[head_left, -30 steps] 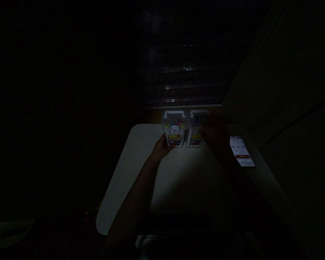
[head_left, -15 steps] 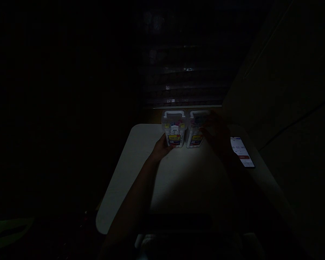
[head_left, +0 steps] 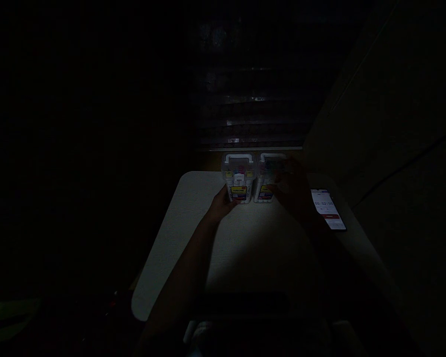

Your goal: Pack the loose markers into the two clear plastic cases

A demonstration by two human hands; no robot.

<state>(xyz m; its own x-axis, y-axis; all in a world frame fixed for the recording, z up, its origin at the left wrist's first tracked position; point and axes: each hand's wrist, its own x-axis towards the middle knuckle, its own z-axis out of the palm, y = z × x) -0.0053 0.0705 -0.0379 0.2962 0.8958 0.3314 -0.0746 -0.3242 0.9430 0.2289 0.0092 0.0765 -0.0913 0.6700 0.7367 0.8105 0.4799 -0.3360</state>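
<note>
The scene is very dark. Two clear plastic boxes with white carry handles and yellow labels stand side by side at the far edge of a white table [head_left: 245,248]. My left hand [head_left: 223,203] grips the lower left side of the left box [head_left: 239,178]. My right hand [head_left: 292,191] rests against the right side of the right box [head_left: 268,178], partly covering it. Its fingers look curled round the box, but the dim light blurs them. Small coloured items show faintly inside both boxes.
A lit phone [head_left: 327,208] showing a timer lies on the table right of my right hand. Closed blinds [head_left: 252,114] hang behind the boxes. A wall rises at the right. The surroundings are black.
My right hand has slid slightly left and lower along the right box. The view shifted a little, so the phone appears further left. My left hand stays put.
</note>
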